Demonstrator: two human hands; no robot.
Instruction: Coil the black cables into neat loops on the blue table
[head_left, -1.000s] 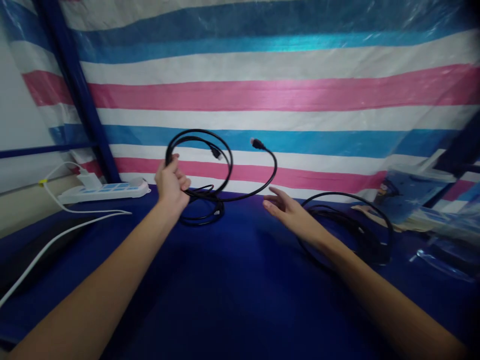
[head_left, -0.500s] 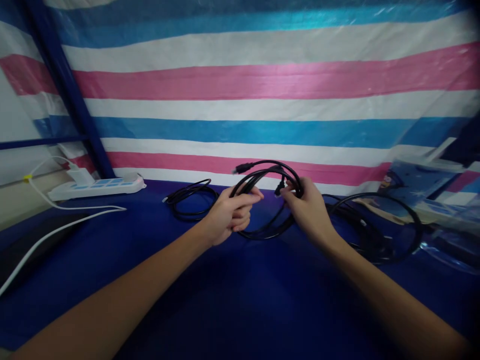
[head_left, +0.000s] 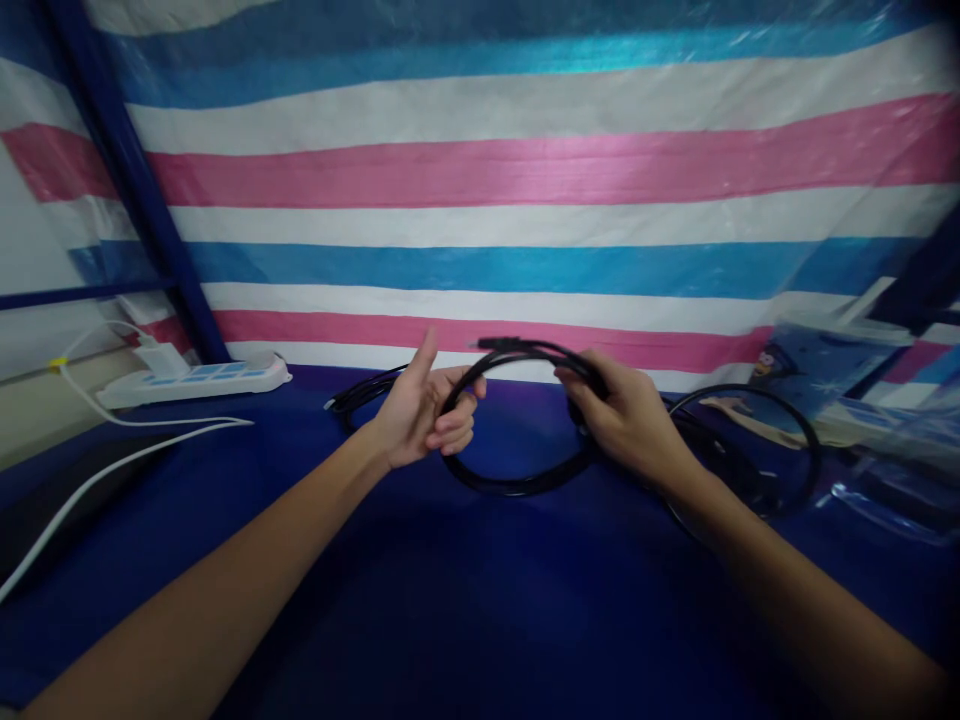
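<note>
Head camera: the left hand (head_left: 421, 415) curls around one side of a coiled black cable (head_left: 510, 488), the right hand (head_left: 630, 420) clamps the other, above the blue tabletop (head_left: 450, 610).

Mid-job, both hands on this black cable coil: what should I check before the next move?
1. Grip of right hand on coiled black cable: ok, closed round it.
2. Grip of left hand: ok, fingers curled round the coil, thumb raised.
3. Plug end in sight on top of the coil: ok, though blurred.
4. Coil lifted off the blue table cover: cannot tell.
5. Coil apart from the second cable behind the left hand: ok.
6. Coil free of the third cable at right: cannot tell, the right hand hides that spot.
</note>
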